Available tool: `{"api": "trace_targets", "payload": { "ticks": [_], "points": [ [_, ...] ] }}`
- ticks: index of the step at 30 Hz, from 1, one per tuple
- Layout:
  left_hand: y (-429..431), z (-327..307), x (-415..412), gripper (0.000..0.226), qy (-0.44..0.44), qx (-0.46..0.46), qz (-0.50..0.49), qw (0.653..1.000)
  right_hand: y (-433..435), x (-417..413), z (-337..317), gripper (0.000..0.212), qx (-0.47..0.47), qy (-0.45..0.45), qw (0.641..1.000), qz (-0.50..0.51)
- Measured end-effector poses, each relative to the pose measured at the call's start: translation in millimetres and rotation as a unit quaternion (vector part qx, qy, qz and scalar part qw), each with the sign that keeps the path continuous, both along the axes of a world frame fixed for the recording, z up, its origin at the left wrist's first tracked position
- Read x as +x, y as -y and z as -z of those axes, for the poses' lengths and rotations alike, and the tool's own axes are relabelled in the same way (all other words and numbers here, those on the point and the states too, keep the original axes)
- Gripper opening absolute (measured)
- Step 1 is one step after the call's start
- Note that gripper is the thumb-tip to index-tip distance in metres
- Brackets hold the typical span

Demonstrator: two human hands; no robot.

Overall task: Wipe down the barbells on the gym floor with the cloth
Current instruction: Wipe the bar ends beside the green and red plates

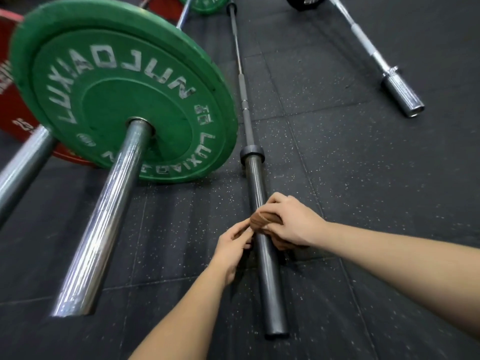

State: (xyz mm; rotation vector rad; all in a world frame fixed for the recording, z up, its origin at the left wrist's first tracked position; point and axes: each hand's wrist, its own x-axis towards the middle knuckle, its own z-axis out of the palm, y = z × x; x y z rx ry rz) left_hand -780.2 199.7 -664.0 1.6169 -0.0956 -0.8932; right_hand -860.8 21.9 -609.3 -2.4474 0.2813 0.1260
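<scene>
A dark grey bare barbell (270,281) lies on the black rubber floor, running from the near centre to the far top. A brown cloth (261,219) is wrapped over its near sleeve. My right hand (293,222) grips the cloth from the right, fingers curled over the sleeve. My left hand (233,245) pinches the cloth's left edge beside the sleeve. To the left stands a loaded barbell (101,222) with a green plate (117,87). A third, silver barbell (389,71) lies at the upper right.
A red plate (15,110) and another bar's sleeve (20,167) sit at the far left behind the green plate. A second green plate (205,3) and a black plate (301,2) show at the top edge. Speckled rubber floor tiles (363,165) spread to the right.
</scene>
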Motion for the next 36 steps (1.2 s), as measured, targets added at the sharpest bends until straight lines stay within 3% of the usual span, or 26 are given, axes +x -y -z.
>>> {"api": "trace_targets", "payload": {
  "ticks": [7, 12, 19, 23, 26, 31, 36],
  "points": [
    [-6.4, 1.8, 12.1, 0.039, -0.022, -0.004, 0.038, 0.999, 13.7, 57.1, -0.9, 0.028, -0.017, 0.011, 0.993, 0.115],
    [-6.9, 0.1, 17.8, 0.039, -0.040, -0.007, 0.068, 0.997, 0.4, 21.3, 10.7, 0.031, -0.005, 0.047, 0.994, 0.098],
    [-11.3, -3.5, 28.4, 0.039, -0.082, -0.008, 0.120, 0.989, -20.9, -35.6, 4.7, 0.034, 0.015, 0.024, 1.000, 0.008],
    [-9.9, -3.9, 28.7, 0.041, -0.081, -0.005, 0.127, 0.989, -12.8, -3.1, 1.4, 0.032, -0.073, 0.016, 0.995, 0.067],
    [-8.0, -6.7, 28.7, 0.042, -0.083, -0.002, 0.127, 0.988, -1.1, 28.9, -1.8, 0.032, -0.056, 0.008, 0.993, 0.102],
    [-9.7, -6.7, 28.4, 0.044, -0.086, 0.002, 0.143, 0.986, -19.8, 3.8, -0.7, 0.022, -0.082, 0.015, 0.995, 0.049],
    [-8.6, -8.3, 30.1, 0.037, -0.114, -0.012, 0.130, 0.985, -48.4, -60.9, 0.9, 0.033, -0.076, 0.011, 0.996, -0.042]
  ]
}}
